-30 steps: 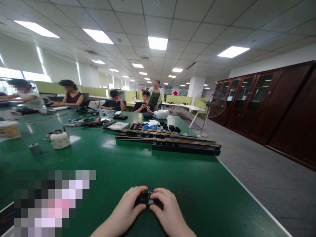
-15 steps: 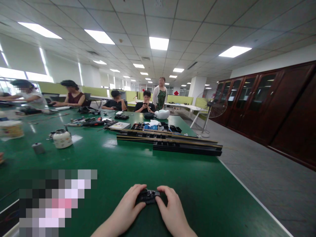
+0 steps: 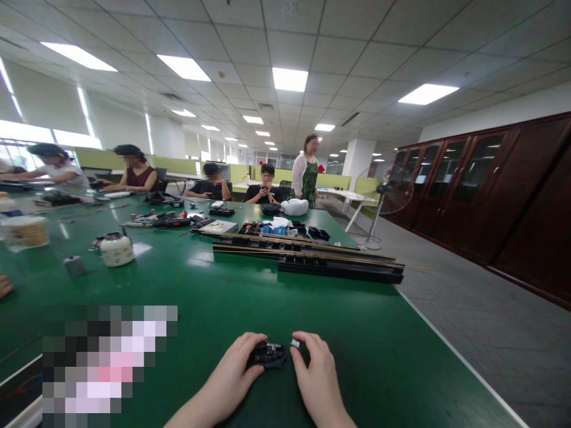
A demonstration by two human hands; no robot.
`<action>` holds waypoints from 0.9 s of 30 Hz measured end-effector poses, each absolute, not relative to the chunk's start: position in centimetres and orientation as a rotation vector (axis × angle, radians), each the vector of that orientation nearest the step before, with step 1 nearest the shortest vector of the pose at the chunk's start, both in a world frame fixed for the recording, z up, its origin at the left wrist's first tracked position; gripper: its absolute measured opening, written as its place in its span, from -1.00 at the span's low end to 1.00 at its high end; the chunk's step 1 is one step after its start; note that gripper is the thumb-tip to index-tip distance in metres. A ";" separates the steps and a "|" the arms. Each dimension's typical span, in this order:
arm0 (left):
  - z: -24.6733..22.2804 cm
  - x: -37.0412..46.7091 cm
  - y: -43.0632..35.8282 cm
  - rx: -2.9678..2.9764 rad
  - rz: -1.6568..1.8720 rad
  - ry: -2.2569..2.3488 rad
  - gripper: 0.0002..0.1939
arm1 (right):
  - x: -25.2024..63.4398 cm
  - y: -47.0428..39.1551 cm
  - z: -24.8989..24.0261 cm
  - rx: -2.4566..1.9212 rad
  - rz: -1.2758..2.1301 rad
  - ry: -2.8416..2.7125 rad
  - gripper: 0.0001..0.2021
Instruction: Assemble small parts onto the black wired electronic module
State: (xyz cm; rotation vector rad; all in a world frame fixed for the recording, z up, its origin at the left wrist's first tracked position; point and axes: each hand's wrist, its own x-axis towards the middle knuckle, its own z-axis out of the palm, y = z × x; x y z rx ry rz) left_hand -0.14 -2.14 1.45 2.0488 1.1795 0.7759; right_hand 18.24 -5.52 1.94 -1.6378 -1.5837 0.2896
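Low in the middle of the head view, my left hand (image 3: pixel 238 365) grips a small black plastic part (image 3: pixel 272 355) between thumb and fingers. The part has an uneven top with some shiny bits, but its exact kind cannot be made out. Just right of it, my right hand (image 3: pixel 316 371) pinches a tiny light-grey piece (image 3: pixel 295 343) between thumb and index finger. A narrow gap separates this piece from the black part. Both hands are over the green tabletop (image 3: pixel 214 309).
Long black rails (image 3: pixel 339 272) with thin brass-coloured rods lie across the table ahead. A white jar (image 3: pixel 116 249) and a grey cylinder (image 3: pixel 74 266) stand to the left. Tools (image 3: pixel 165 221) and a white box (image 3: pixel 218 227) lie farther back. Several people sit beyond; one stands.
My right hand has come away slightly from the black part with the tiny grey piece now showing in its fingers. The standing person has moved right.
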 end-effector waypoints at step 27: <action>1.3 -0.2 -2.0 2.023 0.747 1.202 -0.54 | 17.4 -5.6 1.8 -1.587 0.362 -1.674 -0.87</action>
